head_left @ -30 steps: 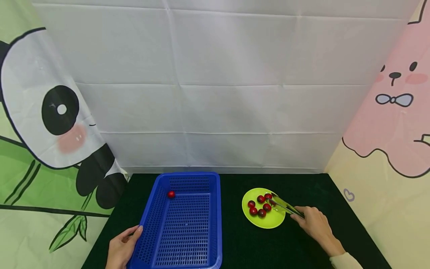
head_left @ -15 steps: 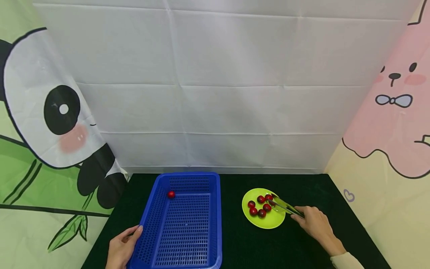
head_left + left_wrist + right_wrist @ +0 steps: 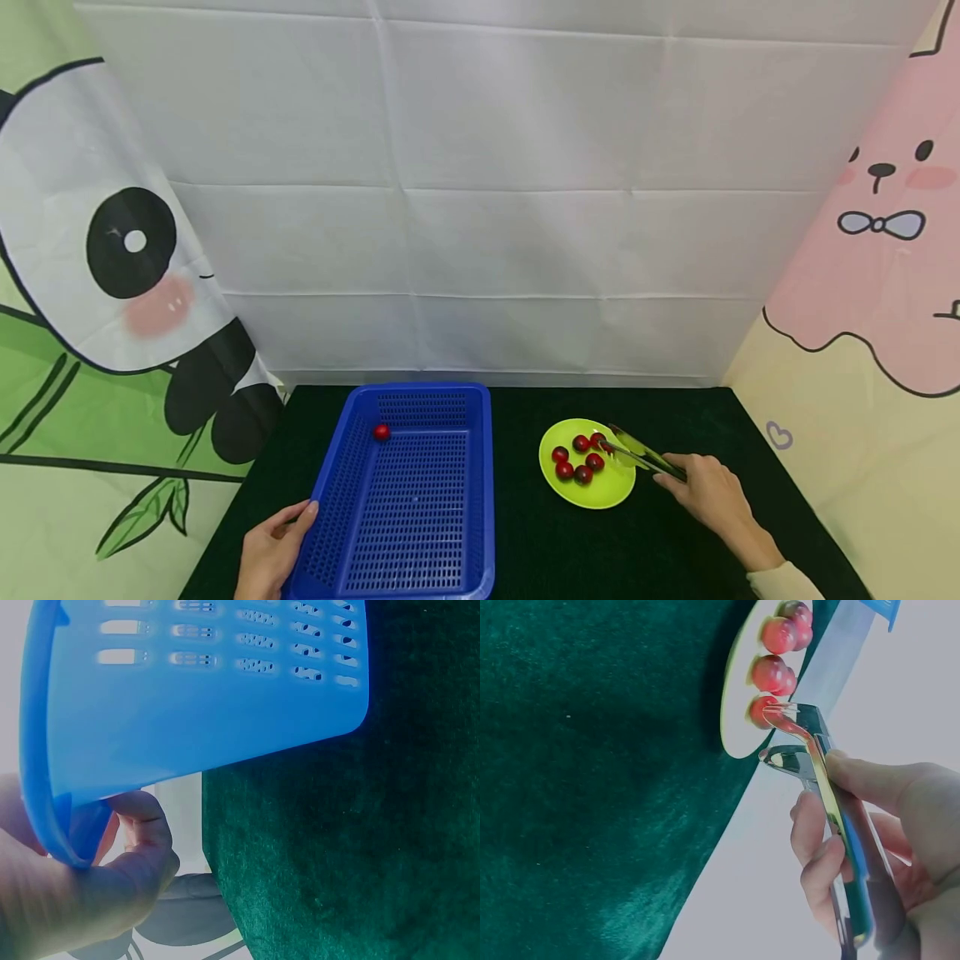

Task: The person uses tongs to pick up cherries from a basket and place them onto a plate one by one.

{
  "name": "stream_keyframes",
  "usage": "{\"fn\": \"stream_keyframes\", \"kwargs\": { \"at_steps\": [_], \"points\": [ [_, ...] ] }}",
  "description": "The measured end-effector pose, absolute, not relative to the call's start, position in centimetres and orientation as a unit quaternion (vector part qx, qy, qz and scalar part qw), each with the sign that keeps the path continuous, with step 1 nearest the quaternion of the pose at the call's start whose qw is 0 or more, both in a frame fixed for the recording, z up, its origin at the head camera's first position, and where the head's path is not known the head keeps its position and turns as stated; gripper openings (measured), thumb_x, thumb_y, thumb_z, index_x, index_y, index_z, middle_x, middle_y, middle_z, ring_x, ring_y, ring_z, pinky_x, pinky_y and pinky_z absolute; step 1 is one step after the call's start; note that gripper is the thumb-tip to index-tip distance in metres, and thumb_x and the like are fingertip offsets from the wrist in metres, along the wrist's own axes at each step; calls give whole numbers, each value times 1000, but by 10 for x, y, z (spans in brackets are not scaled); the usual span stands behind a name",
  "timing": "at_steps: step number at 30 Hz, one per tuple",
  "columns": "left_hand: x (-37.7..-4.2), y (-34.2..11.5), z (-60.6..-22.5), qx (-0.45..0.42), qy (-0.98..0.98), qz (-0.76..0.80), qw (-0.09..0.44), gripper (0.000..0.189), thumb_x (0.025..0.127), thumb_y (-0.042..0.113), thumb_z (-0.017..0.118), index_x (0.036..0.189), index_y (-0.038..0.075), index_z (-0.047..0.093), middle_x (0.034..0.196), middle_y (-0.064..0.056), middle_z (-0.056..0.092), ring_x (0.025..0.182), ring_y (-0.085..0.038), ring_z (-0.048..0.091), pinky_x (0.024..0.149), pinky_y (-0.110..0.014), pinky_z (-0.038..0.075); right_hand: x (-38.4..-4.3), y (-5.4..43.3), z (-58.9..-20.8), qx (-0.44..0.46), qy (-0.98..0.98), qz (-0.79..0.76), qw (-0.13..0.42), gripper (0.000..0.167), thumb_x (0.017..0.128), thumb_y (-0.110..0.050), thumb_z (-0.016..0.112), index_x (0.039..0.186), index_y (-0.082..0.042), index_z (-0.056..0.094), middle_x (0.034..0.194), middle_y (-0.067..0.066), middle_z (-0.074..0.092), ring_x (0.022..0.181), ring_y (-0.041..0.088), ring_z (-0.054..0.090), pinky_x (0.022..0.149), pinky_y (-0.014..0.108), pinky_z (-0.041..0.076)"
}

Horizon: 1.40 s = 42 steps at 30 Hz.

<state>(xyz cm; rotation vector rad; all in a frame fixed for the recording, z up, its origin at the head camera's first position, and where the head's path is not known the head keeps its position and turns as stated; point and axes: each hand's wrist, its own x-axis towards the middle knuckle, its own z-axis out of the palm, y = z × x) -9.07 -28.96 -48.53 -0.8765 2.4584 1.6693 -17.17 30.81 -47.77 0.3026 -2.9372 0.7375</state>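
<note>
My left hand (image 3: 273, 546) grips the left rim of a blue plastic basket (image 3: 489, 492), thumb and fingers on opposite sides of the edge in the left wrist view. One small round red fruit (image 3: 382, 432) lies in the basket's far left part. My right hand (image 3: 711, 496) holds metal tongs (image 3: 829, 769) between thumb and fingers. Their tips are parted at the right side of a lime-green plate (image 3: 596, 497). Several red fruits with dark tops (image 3: 582, 475) sit on that plate, the nearest one (image 3: 761, 711) right at a tong tip in the right wrist view.
Both containers stand on a table with a dark green cloth (image 3: 517, 550), basket left and plate right, with a gap between them. A white sheet (image 3: 510, 208) hangs behind. Printed cartoon cloths (image 3: 157, 350) line both sides.
My right hand has shifted slightly right with the tongs, and the tong tips are spread a little wider. The left hand keeps its hold on the basket; the fruits look unmoved.
</note>
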Motion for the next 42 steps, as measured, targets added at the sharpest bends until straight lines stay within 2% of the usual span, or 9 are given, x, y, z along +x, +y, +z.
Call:
{"fn": "stream_keyframes", "kwargs": {
  "at_steps": [6,15,20,29,42],
  "points": [
    [-91,-289,-484,-283,792,541,20,78,95,52,69,140,-10,54,91,-8,73,75,-18,69,67,-40,59,-174,306,-472,108,-963,240,63,41,90,-20,81,121,5,72,58,-5,43,43,7,37,41,21,29],
    [-91,-289,-482,-279,793,540,25,79,95,53,69,140,-11,52,94,-14,72,76,-20,69,68,-44,60,-177,293,-460,117,-959,247,82,43,90,-24,81,123,3,72,55,-7,39,43,7,37,42,22,31],
    [-91,-289,-483,-282,792,541,28,79,95,53,69,140,-10,53,94,-13,73,77,-20,70,68,-44,60,-177,284,-456,120,-955,256,89,43,90,-24,81,123,2,72,55,-7,40,43,7,38,43,23,34],
    [-91,-290,-484,-276,791,546,26,79,94,52,70,139,-11,54,91,-7,74,77,-19,70,67,-42,60,-181,268,-447,143,-948,259,120,42,90,-23,82,124,0,73,53,-8,36,43,5,33,43,23,32],
    [-90,-290,-484,-275,794,542,17,77,94,52,71,137,-10,56,89,-7,74,76,-19,69,67,-40,59,-187,242,-436,177,-937,265,141,45,87,-21,84,124,0,73,57,-10,32,45,3,29,44,22,30]
  ]
}}
